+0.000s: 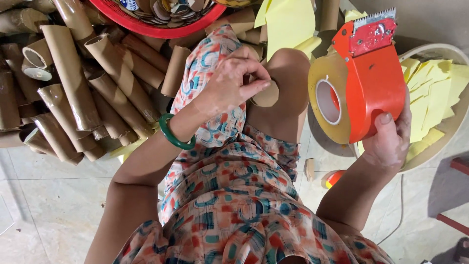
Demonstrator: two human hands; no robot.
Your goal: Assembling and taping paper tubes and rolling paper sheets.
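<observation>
My right hand [391,139] grips an orange tape dispenser [373,83] with a roll of clear tape [328,100] and a toothed metal blade on top, held up at the right. My left hand [233,83], with a green bangle [175,133] on the wrist, pinches a small brown cardboard piece [267,94] against my raised knee. I sit on the floor in a patterned dress [229,195].
A pile of brown cardboard tubes [88,83] lies at the left. A red basket [161,29] of cardboard discs sits at the top. Yellow paper sheets [286,24] lie behind, more yellow sheets in a beige basin [442,127] at the right. Tiled floor [49,195] below.
</observation>
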